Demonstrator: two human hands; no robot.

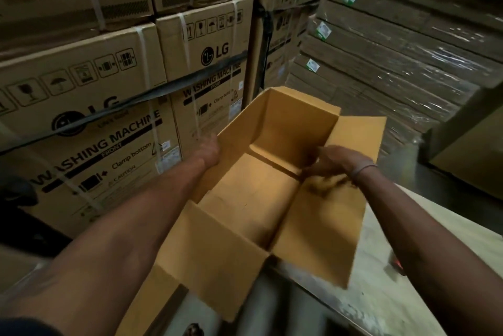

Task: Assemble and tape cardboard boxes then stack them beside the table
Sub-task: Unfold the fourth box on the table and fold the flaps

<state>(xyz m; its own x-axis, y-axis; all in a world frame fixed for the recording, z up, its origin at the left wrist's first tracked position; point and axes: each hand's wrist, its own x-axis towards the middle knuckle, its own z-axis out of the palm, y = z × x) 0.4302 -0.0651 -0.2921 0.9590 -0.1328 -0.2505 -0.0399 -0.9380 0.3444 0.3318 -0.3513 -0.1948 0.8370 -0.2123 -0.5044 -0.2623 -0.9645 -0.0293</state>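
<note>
Cardboard everywhere in this shot. You've got an open tan cardboard box (245,199) held up in front of you, mouth facing you, sitting over the near-left corner of the pale grey table (394,267), with part of it hanging past the table's edge. Inside, the short flaps at the far end are folded in. The long flap on the right is swung outward over the table, and the near flap hangs down toward you.

Your left hand (209,150) is on the outside of the box's left wall, up near its top edge. The fingers are hidden behind the cardboard, so I can't tell if they're curled on it or just pressed flat. Your right hand (337,161) reaches in over the right wall, fingers pointing into the box. It's motion-blurred, so whether it's grabbing the flap or just touching it is anyone's guess. There's a thin pale band (363,169) on that wrist.

Behind the box on the left is a wall of big brown strapped washing machine cartons (95,107). On the right stands a stack of flat cardboard sheets wrapped in clear plastic film (394,63).
</note>
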